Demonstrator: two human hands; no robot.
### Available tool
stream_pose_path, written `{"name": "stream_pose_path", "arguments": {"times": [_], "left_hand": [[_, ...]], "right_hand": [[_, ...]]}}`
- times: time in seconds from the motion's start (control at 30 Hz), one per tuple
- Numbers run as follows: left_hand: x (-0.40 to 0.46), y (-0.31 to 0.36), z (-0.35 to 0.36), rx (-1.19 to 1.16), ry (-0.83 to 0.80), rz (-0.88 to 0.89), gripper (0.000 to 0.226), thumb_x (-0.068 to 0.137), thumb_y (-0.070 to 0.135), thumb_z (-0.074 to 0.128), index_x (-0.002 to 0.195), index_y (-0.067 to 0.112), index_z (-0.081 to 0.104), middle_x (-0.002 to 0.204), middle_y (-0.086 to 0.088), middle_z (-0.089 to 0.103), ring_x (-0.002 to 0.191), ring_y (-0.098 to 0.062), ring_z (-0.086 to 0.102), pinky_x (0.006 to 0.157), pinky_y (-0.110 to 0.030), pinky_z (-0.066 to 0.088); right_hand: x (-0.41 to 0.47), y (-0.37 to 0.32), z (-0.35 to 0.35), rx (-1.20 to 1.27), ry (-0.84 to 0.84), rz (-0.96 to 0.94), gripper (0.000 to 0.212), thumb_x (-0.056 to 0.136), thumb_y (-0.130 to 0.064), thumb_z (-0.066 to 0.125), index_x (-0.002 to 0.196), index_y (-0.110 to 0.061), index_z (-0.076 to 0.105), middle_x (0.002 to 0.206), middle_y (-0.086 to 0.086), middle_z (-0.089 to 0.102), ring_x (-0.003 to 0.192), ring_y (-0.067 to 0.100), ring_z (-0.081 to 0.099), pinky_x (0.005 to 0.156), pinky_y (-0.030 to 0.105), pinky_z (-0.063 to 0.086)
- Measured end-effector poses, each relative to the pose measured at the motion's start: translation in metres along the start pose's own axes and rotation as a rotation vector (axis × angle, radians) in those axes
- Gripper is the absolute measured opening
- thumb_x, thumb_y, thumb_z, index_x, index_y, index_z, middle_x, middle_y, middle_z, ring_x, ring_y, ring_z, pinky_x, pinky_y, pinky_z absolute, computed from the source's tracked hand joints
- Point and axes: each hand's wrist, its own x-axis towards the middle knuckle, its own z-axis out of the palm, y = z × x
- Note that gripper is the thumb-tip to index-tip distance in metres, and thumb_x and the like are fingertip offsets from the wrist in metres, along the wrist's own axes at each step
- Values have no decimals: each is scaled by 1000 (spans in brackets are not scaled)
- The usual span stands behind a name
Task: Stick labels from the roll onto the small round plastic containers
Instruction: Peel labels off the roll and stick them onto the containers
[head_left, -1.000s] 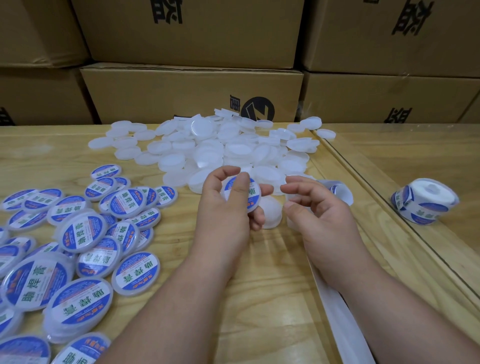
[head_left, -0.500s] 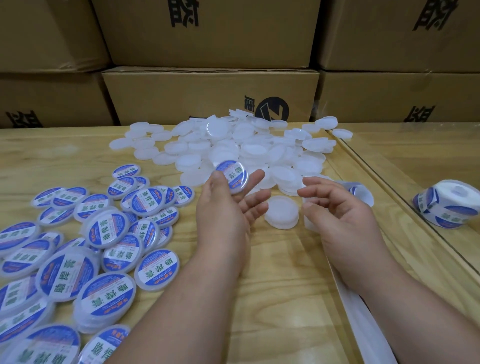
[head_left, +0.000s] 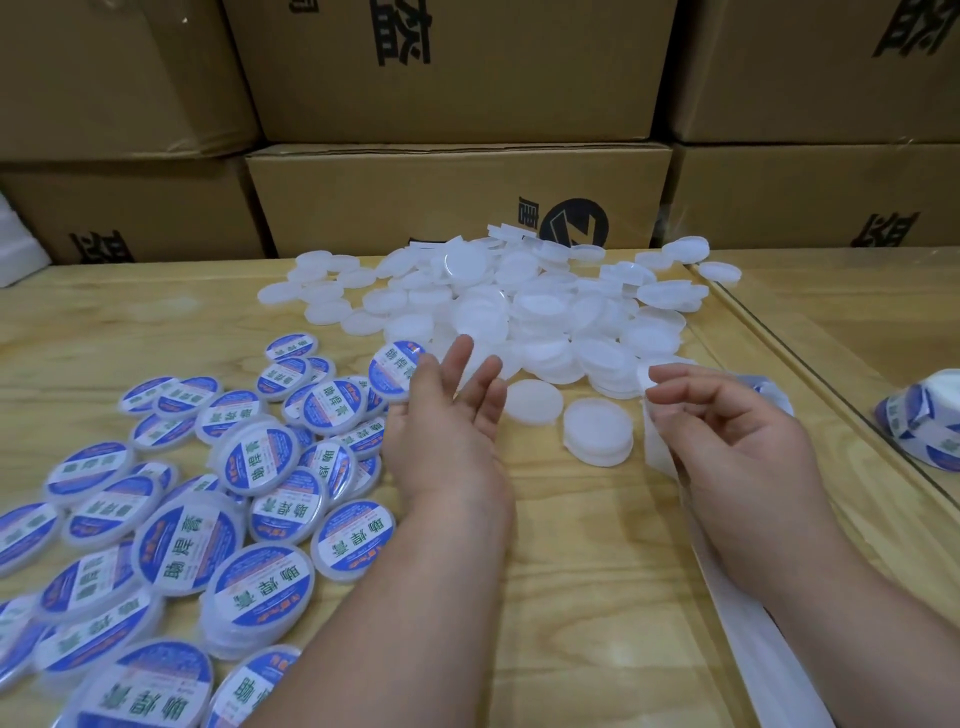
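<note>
My left hand is open with straight fingers, palm turned right, and holds nothing. A labelled round container sits tilted just left of its fingertips, at the edge of the labelled pile. Blue-and-white labels cover those containers. Unlabelled white containers lie heaped at the back, and two lie apart in front of my hands. My right hand pinches the white label strip with curled fingers. Part of the label roll shows behind that hand.
The strip's white backing trails along the wooden table to the bottom right. A glass edge runs diagonally on the right, with another label roll showing beyond it. Cardboard boxes wall off the back.
My left hand let go of the labelled container toward the labelled pile on the left and opened flat. My right hand stayed on the strip. The view shifted left.
</note>
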Motion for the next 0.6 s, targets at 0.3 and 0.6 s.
{"name": "stream_pose_path", "arguments": {"times": [0.3,0.6], "left_hand": [[5,-3,-4,55,57,97,18,108,30,45,102,20,59,101,8,79,93,-13,76,73,-27,57],[-5,-10,-4,567,-114,265,29,101,44,55,87,23,70,83,13,77,81,3,70,71,-19,54]], "right_hand": [[0,-6,-1,-77,159,-31,36,88,8,58,79,-24,72,111,-5,68,80,7,62,71,25,48],[0,-5,-3,-267,229,-43,17,89,-14,67,88,-31,62,98,-3,52,69,7,49,64,19,42]]}}
